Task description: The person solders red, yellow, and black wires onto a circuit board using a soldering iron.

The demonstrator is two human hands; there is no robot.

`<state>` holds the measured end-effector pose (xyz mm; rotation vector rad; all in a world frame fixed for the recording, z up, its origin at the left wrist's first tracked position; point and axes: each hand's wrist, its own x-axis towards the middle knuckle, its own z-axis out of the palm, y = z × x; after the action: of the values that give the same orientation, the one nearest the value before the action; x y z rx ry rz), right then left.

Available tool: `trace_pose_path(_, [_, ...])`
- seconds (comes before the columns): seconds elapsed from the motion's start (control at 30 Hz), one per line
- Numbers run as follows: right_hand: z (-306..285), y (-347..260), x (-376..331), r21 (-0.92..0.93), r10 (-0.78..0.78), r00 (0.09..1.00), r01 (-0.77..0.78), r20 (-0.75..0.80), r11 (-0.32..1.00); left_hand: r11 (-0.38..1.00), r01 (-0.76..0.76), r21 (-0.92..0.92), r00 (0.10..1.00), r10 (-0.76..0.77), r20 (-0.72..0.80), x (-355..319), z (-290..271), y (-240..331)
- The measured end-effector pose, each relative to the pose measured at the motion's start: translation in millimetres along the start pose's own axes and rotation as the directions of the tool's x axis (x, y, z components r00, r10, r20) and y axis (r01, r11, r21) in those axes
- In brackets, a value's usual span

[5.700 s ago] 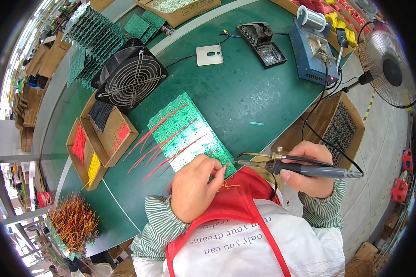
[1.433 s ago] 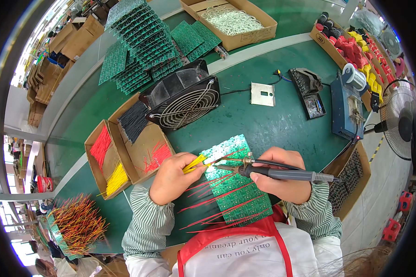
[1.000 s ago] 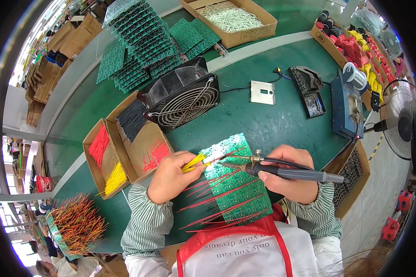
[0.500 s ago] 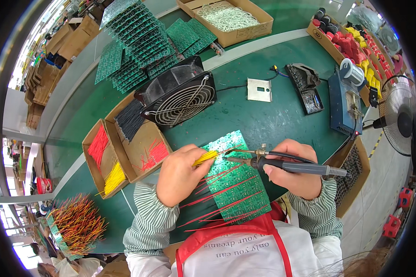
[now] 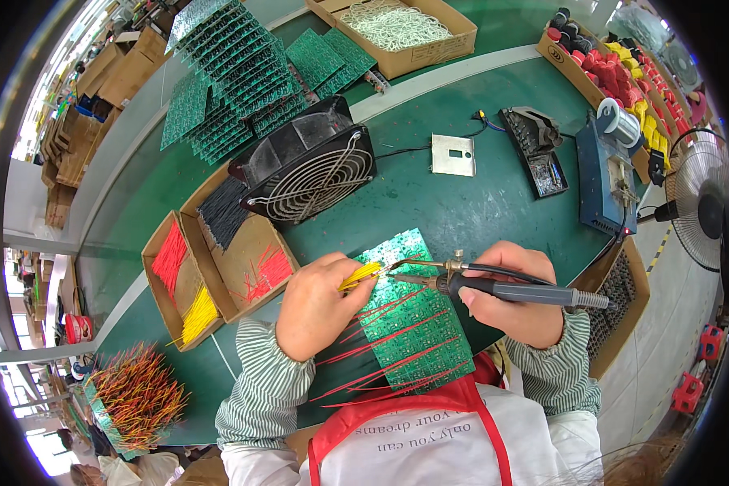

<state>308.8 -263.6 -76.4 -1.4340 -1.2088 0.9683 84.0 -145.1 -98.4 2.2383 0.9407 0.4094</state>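
Observation:
A bundle of thin yellow wires (image 5: 360, 276) is pinched in my left hand (image 5: 309, 314), its bare ends pointing right over the upper left of a green circuit board panel (image 5: 417, 350). My right hand (image 5: 517, 257) grips a grey soldering iron (image 5: 535, 293) with a thin metal solder-feed tube (image 5: 431, 264) clamped along it. Both the iron's tip and the tube's end are close to the wire ends; whether they touch is too small to tell. Several long red wires (image 5: 409, 333) run from the panel out past its left edge.
Left of the panel, cardboard trays (image 5: 247, 301) hold red, yellow and black wires. A black fan (image 5: 308, 166) stands behind them, near stacked circuit boards (image 5: 235, 73). A wired board (image 5: 134, 397) lies front left. At right are a blue soldering station (image 5: 603, 182) and a box of parts (image 5: 616, 312).
The feed tube's end has shifted slightly left, nearer the yellow wire tips. Both hands stay nearly in place, and the whole view has moved a little.

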Motion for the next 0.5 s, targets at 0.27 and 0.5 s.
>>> trace_pose_path(0.27, [-8.4,-0.1,-7.1,-0.036,-0.003,1.000,0.002,-0.016,0.999,0.894,0.185,0.409,0.884,0.030,-0.466,0.3,-50.8,-12.9])
trace_pose_path(0.5, [-2.1,1.0,-5.6,-0.045,-0.047,0.999,0.046,-0.013,0.998,0.985,-0.048,0.165,0.999,0.049,-0.003,-3.8,-12.4,9.6])
